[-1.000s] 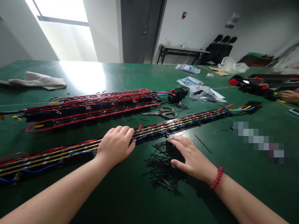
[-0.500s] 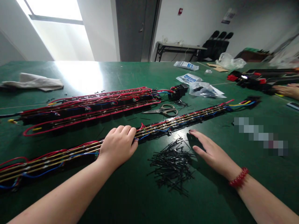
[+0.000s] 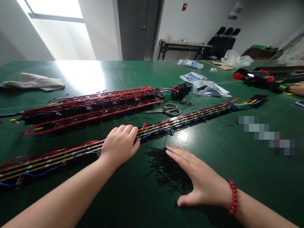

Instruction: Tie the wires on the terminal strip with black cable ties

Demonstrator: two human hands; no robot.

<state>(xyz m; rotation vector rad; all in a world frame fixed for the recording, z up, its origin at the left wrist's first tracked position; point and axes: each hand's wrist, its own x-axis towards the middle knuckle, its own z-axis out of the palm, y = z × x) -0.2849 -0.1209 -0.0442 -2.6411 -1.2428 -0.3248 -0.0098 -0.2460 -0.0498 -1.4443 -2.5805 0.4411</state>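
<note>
My left hand (image 3: 121, 142) is wrapped over a long black strip (image 3: 180, 120) with brass-coloured rods and red and blue wires, which crosses the table at a slant. Part of the strip is hidden under that hand. With thumb and fingers spread, my right hand (image 3: 199, 177) is at a pile of thin black cable ties (image 3: 161, 167), covering its right side. Whether the fingertips touch the ties I cannot tell. Scissors (image 3: 169, 110) with grey handles lie behind the strip. Farther back rests a wired assembly (image 3: 99, 109) with red wires.
Plastic packets (image 3: 204, 87) lie beyond the strip's right part. A grey cloth (image 3: 35, 82) lies at the far left of the green table (image 3: 106, 202). On the right, another person's hand (image 3: 296, 88) is beside a black and red assembly (image 3: 256, 79).
My right hand has moved left and nearer to me, from beside the cable ties to over them, and its fingers have spread wider. My left hand stays on the strip.
</note>
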